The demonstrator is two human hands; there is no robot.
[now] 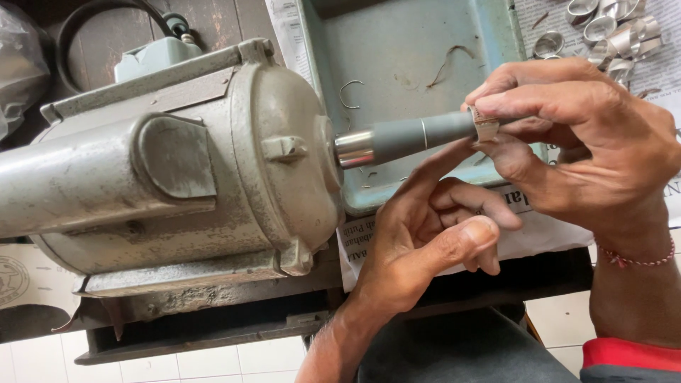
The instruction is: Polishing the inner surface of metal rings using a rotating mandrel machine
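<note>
Gripping one small pale ring between thumb and fingertips, the right hand is holding it around the outer end of one grey tapered spindle; the fingers are pressed together, pinching the ring from above and below; one red beaded bracelet is sitting on that wrist. The left hand is resting just beneath the spindle; its forefinger is reaching up to touch the underside near the ring, the other fingers are curling loosely inward, and it is holding nothing. The spindle is projecting from one worn grey motor, which is sitting on one dark bench. One blue-green metal tray is lying behind the spindle, holding wire scraps; newspaper is lying under it. A heap of silver rings, at least eight, is lying beyond the tray at upper right.
</note>
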